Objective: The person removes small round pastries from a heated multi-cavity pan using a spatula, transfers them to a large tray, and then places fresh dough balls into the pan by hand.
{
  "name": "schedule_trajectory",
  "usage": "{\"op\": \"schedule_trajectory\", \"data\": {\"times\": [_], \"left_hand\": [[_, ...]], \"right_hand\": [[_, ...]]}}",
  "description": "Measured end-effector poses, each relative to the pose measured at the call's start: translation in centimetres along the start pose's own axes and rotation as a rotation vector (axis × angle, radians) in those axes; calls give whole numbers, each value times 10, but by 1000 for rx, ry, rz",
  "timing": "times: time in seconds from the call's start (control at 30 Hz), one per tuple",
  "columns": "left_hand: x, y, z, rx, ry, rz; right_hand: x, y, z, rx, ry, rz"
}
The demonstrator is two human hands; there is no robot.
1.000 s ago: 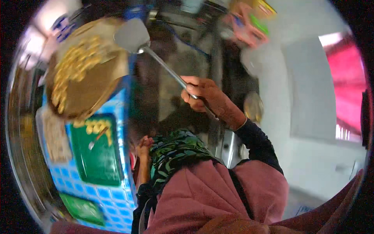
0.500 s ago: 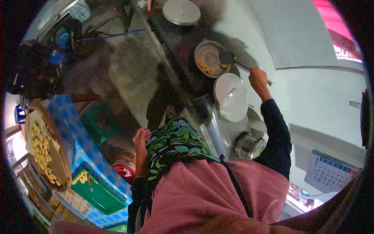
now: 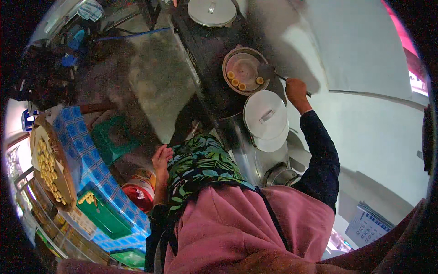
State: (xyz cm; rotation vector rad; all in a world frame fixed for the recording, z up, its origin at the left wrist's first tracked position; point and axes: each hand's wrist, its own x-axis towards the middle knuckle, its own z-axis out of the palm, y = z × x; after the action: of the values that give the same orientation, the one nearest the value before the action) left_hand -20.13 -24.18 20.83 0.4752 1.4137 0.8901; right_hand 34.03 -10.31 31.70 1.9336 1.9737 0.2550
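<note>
My right hand (image 3: 298, 95) is closed round the handle of a dark-bladed spatula (image 3: 266, 71). The blade is over the right rim of a round, shallow pan (image 3: 226, 75) on the dark cooking counter. Several small round golden pieces of food (image 3: 235, 82) lie along the pan's near side, one of them (image 3: 259, 80) just below the blade. Down by my patterned apron (image 3: 207, 160), my left hand (image 3: 162, 160) hangs with nothing in it, its fingers loosely bent and apart.
A lidded pot (image 3: 265, 114) stands just nearer than the pan, another lidded pot (image 3: 212, 11) farther off. At left, a blue checked tablecloth (image 3: 84, 141) bears a green tray (image 3: 107, 219) and a round tray (image 3: 64, 176) of yellow pieces. A red-lidded bucket (image 3: 138, 194) stands by my left arm.
The spatula blade has shifted right, toward the pan's rim, and the food piece beside it shows more fully. My left hand stays beside the apron. The whole view has tilted a little.
</note>
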Motion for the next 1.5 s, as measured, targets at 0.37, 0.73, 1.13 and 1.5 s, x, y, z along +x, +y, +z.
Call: {"op": "schedule_trajectory", "data": {"times": [0.37,0.73,1.13,1.5], "left_hand": [[1,-6,11,14,23,5],[-2,-3,7,11,15,-28],[2,2,22,42,16,-13],[2,0,16,-14,26,15]], "right_hand": [[37,62,63,823,-641,114],[98,59,77,1036,-552,226],[67,56,180,613,205,-402],[-25,-68,131,1306,-109,432]]}}
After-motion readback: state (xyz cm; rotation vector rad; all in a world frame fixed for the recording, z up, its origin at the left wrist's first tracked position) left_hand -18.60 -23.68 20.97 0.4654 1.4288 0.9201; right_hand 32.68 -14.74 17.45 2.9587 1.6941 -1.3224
